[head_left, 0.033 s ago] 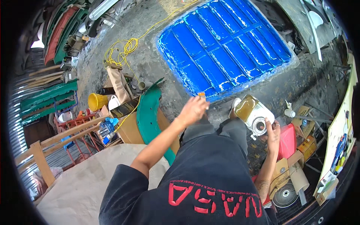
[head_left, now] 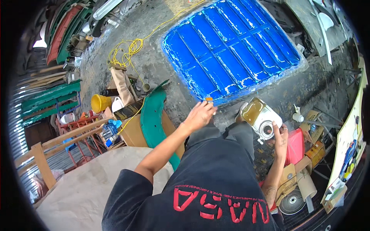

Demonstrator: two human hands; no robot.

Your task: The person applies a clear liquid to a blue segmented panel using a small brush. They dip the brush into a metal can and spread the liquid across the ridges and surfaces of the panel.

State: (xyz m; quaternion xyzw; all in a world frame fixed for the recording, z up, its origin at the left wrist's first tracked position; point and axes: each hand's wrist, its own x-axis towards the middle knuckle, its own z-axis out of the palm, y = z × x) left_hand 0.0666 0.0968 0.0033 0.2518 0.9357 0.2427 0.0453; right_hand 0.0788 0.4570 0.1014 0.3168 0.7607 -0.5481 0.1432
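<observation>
1. While left hand point(head_left: 202, 114) pinches a small orange-tipped tool point(head_left: 208, 99) by the blue ribbed panel point(head_left: 231, 50), contact unclear, right hand point(head_left: 280, 134) holds a cut-open white jug point(head_left: 267, 115), amber liquid visible.
2. Step: looks like handwork at the panel's near edge; next move likely calls for a level jug.
3. Panel on grey floor point(head_left: 154, 57); yellow cord point(head_left: 135, 47), green curved strip point(head_left: 153, 119) left; cluttered workshop.
</observation>
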